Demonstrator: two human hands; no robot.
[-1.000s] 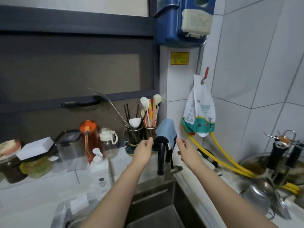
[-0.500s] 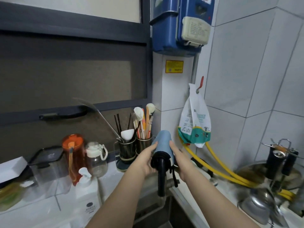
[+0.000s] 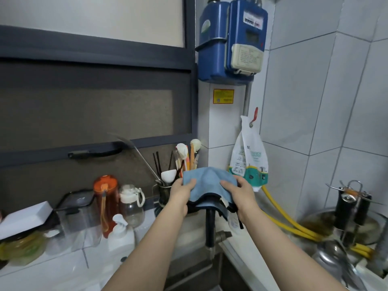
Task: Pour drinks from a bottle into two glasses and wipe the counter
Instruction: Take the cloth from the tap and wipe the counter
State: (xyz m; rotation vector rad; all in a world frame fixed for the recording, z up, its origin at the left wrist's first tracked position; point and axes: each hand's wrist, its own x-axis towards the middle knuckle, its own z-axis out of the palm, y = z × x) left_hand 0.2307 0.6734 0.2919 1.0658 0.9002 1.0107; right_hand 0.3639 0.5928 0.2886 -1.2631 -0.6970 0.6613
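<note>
A light blue cloth (image 3: 206,181) is draped over the top of the black faucet (image 3: 210,225) above the sink. My left hand (image 3: 179,195) grips the cloth's left side, thumb on top. My right hand (image 3: 239,196) grips its right side the same way. The cloth is spread wide between both hands, with a dark edge hanging below. No glasses show in this view. An orange bottle (image 3: 105,202) stands on the counter to the left.
A utensil holder (image 3: 165,192) with chopsticks and spoons stands just behind my left hand. A white pump dispenser (image 3: 120,234), a clear jar (image 3: 132,204) and containers crowd the left counter. Yellow hoses (image 3: 289,225) and metal cookware lie to the right. A gas meter (image 3: 231,38) hangs above.
Both hands went from reaching beside the faucet to gripping the blue cloth on it, and the cloth is now pulled wider. The view has tilted upward.
</note>
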